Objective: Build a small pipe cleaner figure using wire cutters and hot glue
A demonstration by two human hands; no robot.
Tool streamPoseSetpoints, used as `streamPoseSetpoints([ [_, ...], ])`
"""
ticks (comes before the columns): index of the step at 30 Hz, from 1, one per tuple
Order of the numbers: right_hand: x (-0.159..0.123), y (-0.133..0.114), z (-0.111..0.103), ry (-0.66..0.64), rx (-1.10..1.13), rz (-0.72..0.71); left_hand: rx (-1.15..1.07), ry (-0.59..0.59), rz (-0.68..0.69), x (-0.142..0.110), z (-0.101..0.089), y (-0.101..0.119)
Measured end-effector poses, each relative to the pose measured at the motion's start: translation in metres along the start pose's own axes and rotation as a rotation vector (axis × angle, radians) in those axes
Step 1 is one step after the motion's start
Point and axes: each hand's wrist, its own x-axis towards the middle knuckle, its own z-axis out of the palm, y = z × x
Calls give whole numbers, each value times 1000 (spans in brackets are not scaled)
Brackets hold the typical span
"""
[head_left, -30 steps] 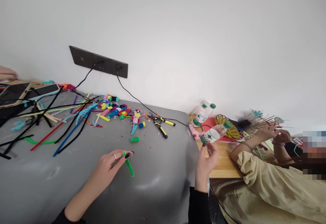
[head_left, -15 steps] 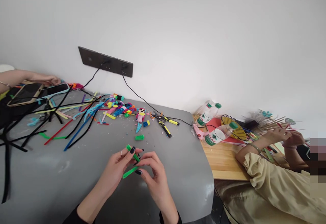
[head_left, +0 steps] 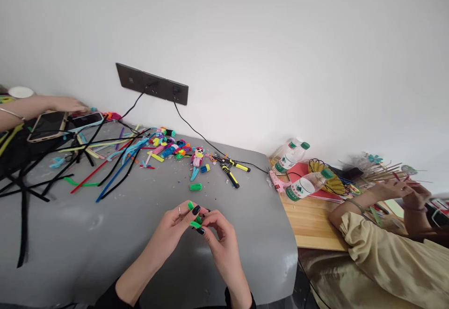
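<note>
Between my two hands is a bent green pipe cleaner (head_left: 195, 224), partly hidden by my fingers. My left hand (head_left: 177, 224) pinches its upper part with thumb and forefinger. With fingertips closed on the lower end, my right hand (head_left: 219, 234) touches the left one. Just beyond lies a small bundle of green pipe cleaner (head_left: 195, 187) on the grey table (head_left: 140, 248). Farther back are a pink pipe-cleaner figure (head_left: 197, 158) with light blue legs, a small blue and yellow piece (head_left: 205, 168) and black-and-yellow pliers (head_left: 229, 174).
Loose pipe cleaners (head_left: 115, 173) spread over the left side, near two phones (head_left: 49, 125) and another person's arm (head_left: 38, 107). At right, water bottles (head_left: 304, 187) and a pink glue gun (head_left: 278, 182) stand by a wooden table (head_left: 315, 229), where a co-worker's hands (head_left: 403, 192) hold something red.
The free length of green pipe cleaner sticking out below my fingers is now much shorter, folded in toward my hands. The whole view has shifted slightly.
</note>
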Motion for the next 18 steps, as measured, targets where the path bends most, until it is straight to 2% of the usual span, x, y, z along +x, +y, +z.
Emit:
streamPoseSetpoints([
  [3,1,1,1,25,40,56,62,-41,81,0,-2,0],
  [8,3,-1,3,57,115,155,-52,-52,20,-6,-10,-9],
  [12,4,0,5,65,132,208,-92,-92,44,-6,-15,-15],
  [14,3,-1,7,62,118,208,-53,-66,43,-5,-15,-15],
  [18,1,-1,12,52,75,198,63,60,27,-2,-15,-10],
])
